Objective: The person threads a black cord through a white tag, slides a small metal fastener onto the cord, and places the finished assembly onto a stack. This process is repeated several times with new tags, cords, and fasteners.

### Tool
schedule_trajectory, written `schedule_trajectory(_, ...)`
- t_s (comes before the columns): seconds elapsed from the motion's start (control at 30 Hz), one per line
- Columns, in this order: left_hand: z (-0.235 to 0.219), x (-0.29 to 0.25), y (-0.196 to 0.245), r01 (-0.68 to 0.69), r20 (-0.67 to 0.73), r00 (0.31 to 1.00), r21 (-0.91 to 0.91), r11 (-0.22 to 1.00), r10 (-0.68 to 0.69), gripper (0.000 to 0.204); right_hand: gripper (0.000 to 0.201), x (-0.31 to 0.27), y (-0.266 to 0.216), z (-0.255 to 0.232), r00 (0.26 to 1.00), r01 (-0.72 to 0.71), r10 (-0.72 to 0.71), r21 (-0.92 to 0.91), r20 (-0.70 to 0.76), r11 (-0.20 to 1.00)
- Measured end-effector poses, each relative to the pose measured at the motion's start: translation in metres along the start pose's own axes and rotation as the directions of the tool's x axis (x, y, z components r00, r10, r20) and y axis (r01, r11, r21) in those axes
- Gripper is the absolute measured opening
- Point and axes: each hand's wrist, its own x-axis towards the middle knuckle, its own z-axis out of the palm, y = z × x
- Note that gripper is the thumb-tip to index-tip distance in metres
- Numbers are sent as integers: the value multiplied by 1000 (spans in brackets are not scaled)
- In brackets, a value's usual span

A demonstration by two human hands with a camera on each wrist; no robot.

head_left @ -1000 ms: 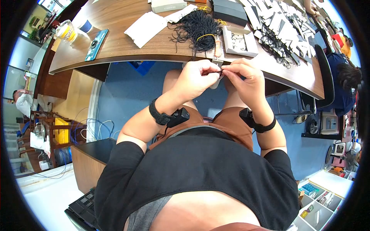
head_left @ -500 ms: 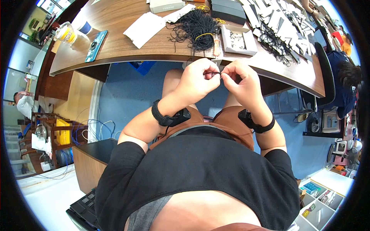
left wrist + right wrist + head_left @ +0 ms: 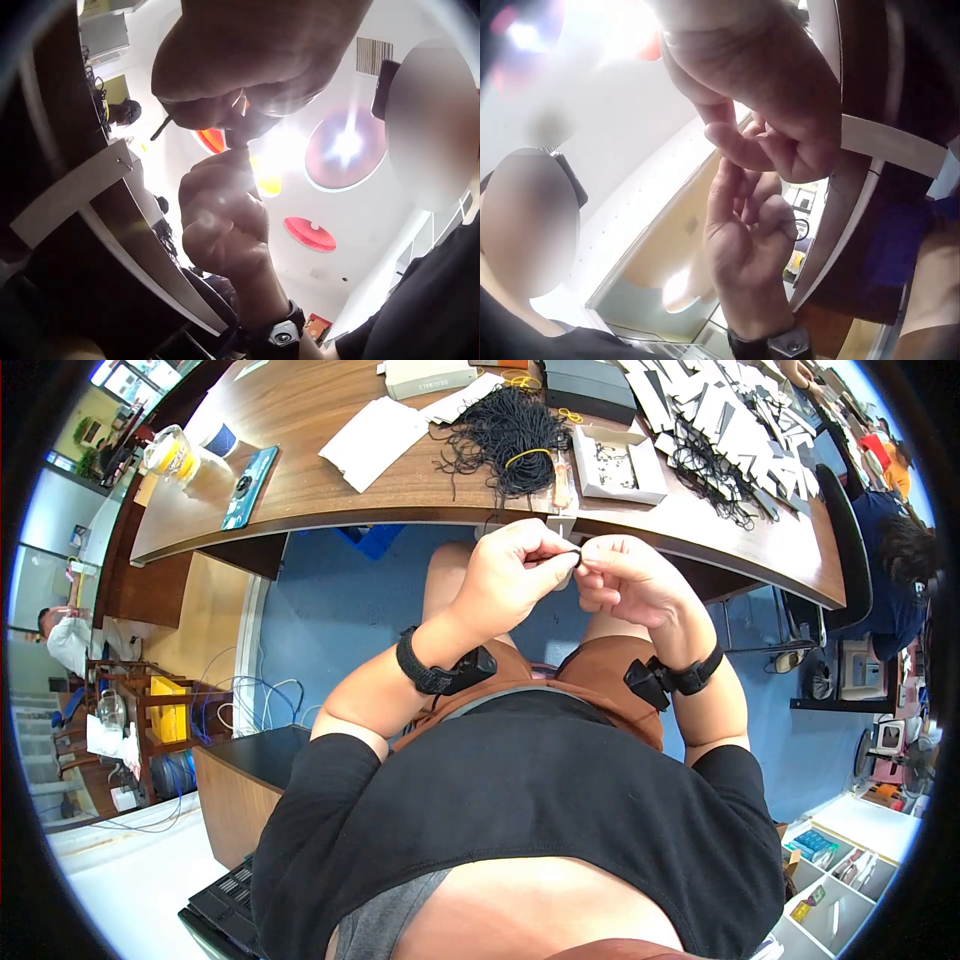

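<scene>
- My right hand (image 3: 630,582) has dropped slightly since a moment ago, fingers curled, pinching the black cord (image 3: 562,554) end.
- My left hand (image 3: 515,565) grips the cord; it runs left-right between both hands, equally near.
- Beyond, the cord bundle (image 3: 512,435) lies on the counter (image 3: 300,480).

No text can be read. The grey box (image 3: 433,376) at the desk's far edge bears a faint printed line, too small to make out. The teal book (image 3: 250,473) shows a round mark, no legible words.
</scene>
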Motion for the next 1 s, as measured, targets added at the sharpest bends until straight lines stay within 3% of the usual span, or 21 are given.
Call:
schedule_trajectory(0.17, 2, 2, -2, 59, 28, 998, -225, 973, -54, 9, 15, 3, 8, -2, 994, -45, 34, 110, 102, 993)
schedule_trajectory(0.23, 2, 2, -5, 64, 8, 998, -256, 964, -65, 11, 15, 5, 14, 4, 976, 187, -196, -99, -93, 977)
schedule_trajectory(0.3, 0, 4, -9, 83, -14, 996, -250, 965, -89, 12, 12, 7, 19, 11, 849, 346, -467, -408, -248, 845)
schedule_trajectory(0.4, 1, 6, -9, 82, -14, 996, -257, 963, -89, 12, 8, 2, 20, 27, 748, 372, -642, -696, -167, 614)
schedule_trajectory(0.53, 3, 7, -6, 134, 29, 991, -305, 943, -131, 11, 10, 0, 19, 24, 754, 327, -628, -719, -193, 614)
schedule_trajectory(0.63, -1, 10, -9, 365, 231, 931, -598, 713, -283, 10, 8, 6, 20, 20, 786, 349, -568, -584, -244, 733)
schedule_trajectory(0.73, -4, 11, -10, 408, 274, 912, -691, 597, -307, 9, 7, 11, 31, 33, 608, 513, -756, -606, -244, 608)
schedule_trajectory(0.83, -2, 11, -6, 393, 250, 917, -704, 591, -312, 6, 10, 10, 35, 27, 496, 382, -864, -873, -83, 302)
schedule_trajectory(0.93, -3, 11, -6, 381, 247, 922, -709, 594, -297, 5, 15, 7, 33, 30, 423, 352, -906, -926, 31, 133)
schedule_trajectory(1.0, -2, 10, -4, 351, 200, 934, -678, 646, -297, 6, 16, 4, 30, 36, 442, 358, -896, -923, 35, 140)
